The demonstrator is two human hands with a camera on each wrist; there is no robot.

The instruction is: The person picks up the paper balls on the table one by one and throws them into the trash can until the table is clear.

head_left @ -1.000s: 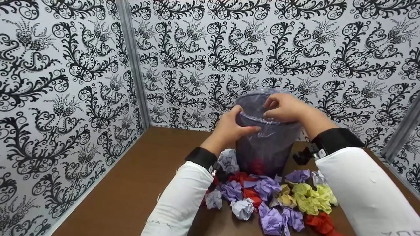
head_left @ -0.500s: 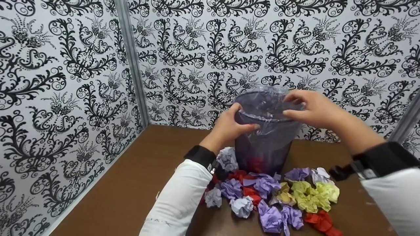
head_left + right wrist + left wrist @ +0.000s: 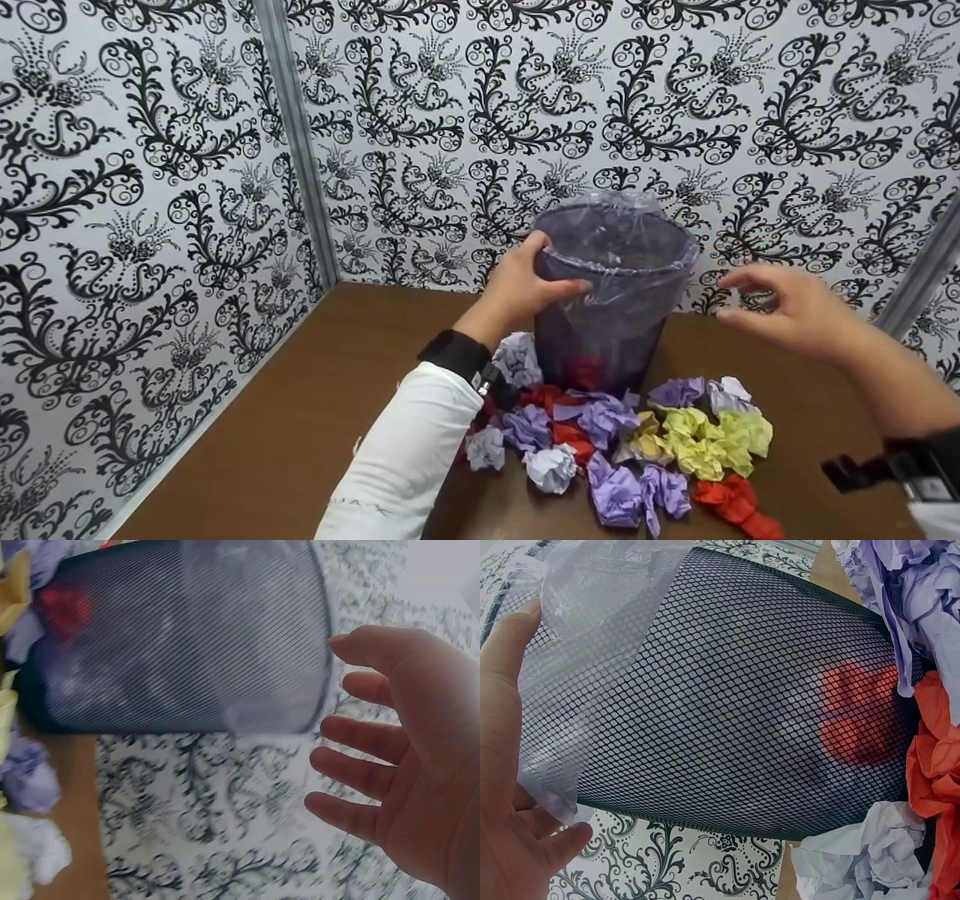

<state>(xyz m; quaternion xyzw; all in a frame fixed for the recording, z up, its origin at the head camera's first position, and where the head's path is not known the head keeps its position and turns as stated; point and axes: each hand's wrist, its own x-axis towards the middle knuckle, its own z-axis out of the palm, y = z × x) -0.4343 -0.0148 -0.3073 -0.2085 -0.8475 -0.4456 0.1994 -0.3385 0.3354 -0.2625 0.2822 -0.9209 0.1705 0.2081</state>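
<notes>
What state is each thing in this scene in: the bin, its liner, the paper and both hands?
Black mesh wastebasket: upright on the brown table, red paper inside.
Clear plastic liner bag: fitted, folded over the rim.
Crumpled coloured paper balls: heaped on the table in front of the basket.
Left hand: grips the rim.
Right hand: open, fingers spread, clear of the basket.

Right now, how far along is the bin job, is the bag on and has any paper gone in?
Done, it seems: the clear bag lines the mesh bin and folds over its rim; one red ball shows through the mesh at the bottom. In hand: the left hand grips the rim and bag; the right hand hangs open beside it, holding nothing. Left: the crumpled paper balls on the table.
</notes>
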